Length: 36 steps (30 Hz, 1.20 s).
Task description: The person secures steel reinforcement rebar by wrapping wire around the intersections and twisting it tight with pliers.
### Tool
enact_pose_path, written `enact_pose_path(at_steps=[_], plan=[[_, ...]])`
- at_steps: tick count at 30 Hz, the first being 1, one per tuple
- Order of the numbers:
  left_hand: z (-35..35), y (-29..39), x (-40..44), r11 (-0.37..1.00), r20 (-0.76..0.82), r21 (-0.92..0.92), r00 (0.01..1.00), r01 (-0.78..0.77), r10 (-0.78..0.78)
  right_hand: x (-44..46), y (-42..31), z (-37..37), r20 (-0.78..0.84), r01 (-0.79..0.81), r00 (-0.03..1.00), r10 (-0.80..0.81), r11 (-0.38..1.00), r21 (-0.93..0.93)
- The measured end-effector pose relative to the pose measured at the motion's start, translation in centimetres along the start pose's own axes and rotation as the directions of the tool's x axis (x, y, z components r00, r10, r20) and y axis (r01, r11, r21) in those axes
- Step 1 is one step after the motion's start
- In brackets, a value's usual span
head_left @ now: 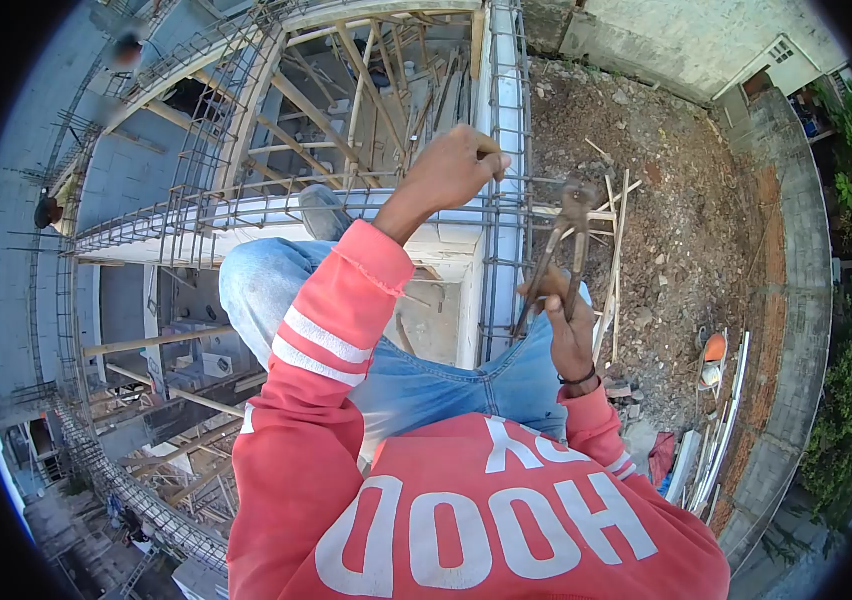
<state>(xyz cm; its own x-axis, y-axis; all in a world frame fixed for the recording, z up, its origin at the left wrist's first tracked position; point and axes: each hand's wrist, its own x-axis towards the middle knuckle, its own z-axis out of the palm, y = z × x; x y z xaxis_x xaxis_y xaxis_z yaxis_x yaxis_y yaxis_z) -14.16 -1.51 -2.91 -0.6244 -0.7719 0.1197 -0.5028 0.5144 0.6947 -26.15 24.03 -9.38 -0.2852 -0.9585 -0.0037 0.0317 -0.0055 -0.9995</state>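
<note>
My left hand (pixel 451 172) is closed with its fingers curled, above the top of the wall beside the long steel rebar cage (pixel 512 110). Whether anything thin sits in those fingers is too small to make out. Lower and to the right, my right hand (pixel 568 325) grips a pair of rusty end-cutting pincers (pixel 578 215) by the handles. The jaws point away from me, and the handles are spread apart. Another rebar cage (pixel 256 212) runs left along the wall and meets the first near my left hand.
I sit high on the wall, jeans (pixel 436 385) astride it. Timber props (pixel 351 95) stand in the bay ahead. Far below on the right lies rubble-strewn ground (pixel 666 200), with an orange-and-white object (pixel 714 350), long pale bars (pixel 726 430) and a curved boundary wall (pixel 796 260).
</note>
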Motion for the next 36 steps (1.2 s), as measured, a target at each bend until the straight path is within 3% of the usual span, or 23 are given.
enact_pose_path(at_steps=[2, 4, 5, 7, 8, 11, 12, 13, 15, 17, 19, 23, 26, 27, 29, 33, 36], plan=[[-0.5, 0.7, 0.1, 0.978, 0.339, -0.207, 0.938, -0.003, 0.074, 1.8, -0.6, -0.4, -0.298, 0.031, 0.952, -0.072, 0.99, -0.14], [-1.0, 1.1, 0.0, 0.96, 0.298, -0.281, 0.951, 0.008, 0.08, 3.6, -0.7, -2.1, -0.452, 0.091, 0.883, -0.129, 0.99, -0.106], [-1.3, 1.2, 0.0, 0.935, 0.256, -0.354, 0.963, 0.013, 0.083, 3.6, -0.6, -3.5, -0.448, 0.091, 0.885, -0.13, 0.99, -0.109], [-3.0, 1.0, 0.2, 0.952, 0.152, -0.305, 0.988, 0.034, 0.013, 4.1, -1.1, -5.3, -0.476, 0.073, 0.873, -0.11, 0.993, -0.094], [-3.9, 0.8, 0.4, 0.965, 0.049, -0.255, 0.997, 0.062, -0.051, 4.0, -1.0, -5.2, -0.523, 0.171, 0.83, -0.194, 0.981, -0.092], [-5.1, 0.5, 0.3, 0.926, -0.111, -0.358, 0.979, 0.12, -0.17, 3.9, -2.4, -4.7, -0.438, 0.221, 0.871, -0.224, 0.973, -0.06], [-5.0, 0.0, 0.4, 0.909, -0.137, -0.403, 0.975, 0.106, -0.175, 4.0, -2.8, -5.3, -0.372, 0.16, 0.92, -0.125, 0.985, 0.065], [-4.8, -0.4, 0.4, 0.907, -0.132, -0.407, 0.975, 0.111, -0.178, 4.2, -2.6, -5.4, -0.373, 0.153, 0.92, -0.119, 0.986, 0.063], [-4.8, -0.6, 0.6, 0.918, -0.151, -0.374, 0.968, 0.134, -0.203, 5.0, -1.6, -5.4, -0.295, 0.038, 0.955, -0.032, 0.999, 0.015], [-4.7, -0.1, 0.3, 0.93, -0.158, -0.348, 0.97, 0.119, -0.183, 5.1, 0.9, -4.1, -0.263, 0.023, 0.965, -0.018, 1.0, 0.018], [-4.6, 0.1, 0.5, 0.941, -0.168, -0.324, 0.972, 0.1, -0.162, 5.1, 3.9, -2.1, -0.128, -0.004, 0.992, -0.005, 0.997, -0.073], [-4.5, -0.2, 0.7, 0.938, -0.172, -0.322, 0.966, 0.128, -0.191, 4.6, 4.0, 0.9, -0.018, -0.036, 0.999, 0.033, 0.983, -0.182], [-4.8, -0.4, 0.8, 0.924, -0.167, -0.353, 0.962, 0.145, -0.215, 5.0, 2.5, 1.3, 0.083, -0.069, 0.995, 0.055, 0.982, 0.176], [-4.7, -0.5, 0.7, 0.908, -0.137, -0.381, 0.961, 0.172, -0.24, 5.3, 1.7, 1.0, 0.082, -0.079, 0.994, 0.066, 0.982, 0.172], [-4.7, -0.5, 0.7, 0.922, -0.137, -0.353, 0.966, 0.159, -0.219, 6.3, 0.4, 0.5, 0.269, 0.062, 0.963, -0.005, 0.977, -0.205], [-4.1, -1.0, 0.7, 0.931, -0.152, -0.355, 0.978, 0.081, -0.143, 7.3, 6.2, -0.1, 0.338, -0.098, 0.929, 0.148, 0.982, -0.16], [-3.8, -1.5, 0.8, 0.948, -0.169, -0.314, 0.98, 0.044, -0.102, 5.8, 10.2, 0.4, 0.246, -0.188, 0.946, 0.21, 0.976, -0.11]])
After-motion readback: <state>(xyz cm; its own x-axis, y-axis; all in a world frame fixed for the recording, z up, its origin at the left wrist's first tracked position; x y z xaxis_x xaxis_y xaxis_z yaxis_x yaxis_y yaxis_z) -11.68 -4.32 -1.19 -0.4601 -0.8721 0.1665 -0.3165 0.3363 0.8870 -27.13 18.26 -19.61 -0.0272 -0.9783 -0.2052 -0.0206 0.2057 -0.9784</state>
